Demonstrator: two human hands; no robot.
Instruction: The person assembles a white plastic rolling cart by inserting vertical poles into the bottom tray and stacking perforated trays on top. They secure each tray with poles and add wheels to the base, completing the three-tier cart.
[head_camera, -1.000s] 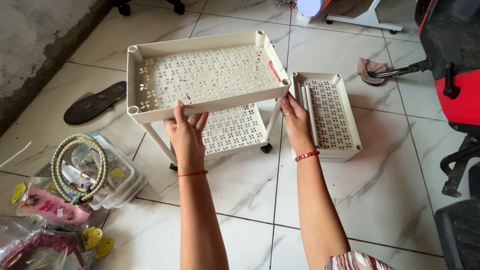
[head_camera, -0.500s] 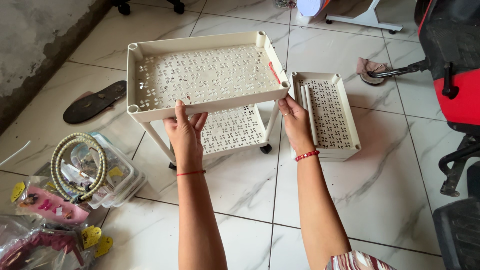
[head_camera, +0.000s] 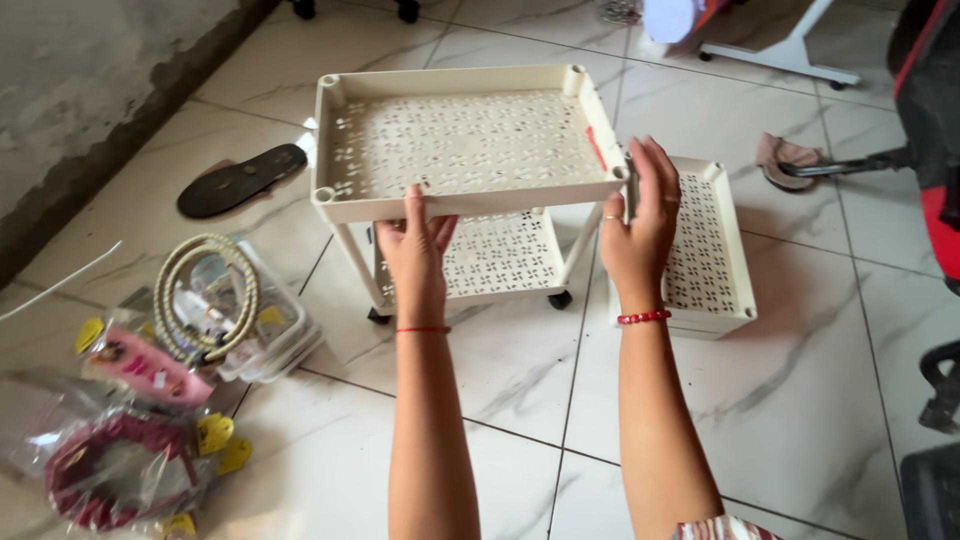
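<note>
A cream plastic rolling cart stands on the tiled floor, with a perforated top tray and a lower shelf on small black wheels. My left hand grips the near rim of the top tray, thumb on top and fingers underneath. At the tray's near right corner my right hand is held upright, fingers together, palm toward the corner post; whether it touches is unclear. A third loose perforated tray lies flat on the floor just right of the cart, partly behind my right hand.
Clear plastic bags and a box with coiled cord and pink packaged items lie at the left. A black sandal is beside the wall. A red and black vehicle and a crumpled cloth are at the right.
My right hand has lifted from the tray's right corner and turned upright beside it. The view has shifted slightly; my left hand keeps its hold on the rim.
</note>
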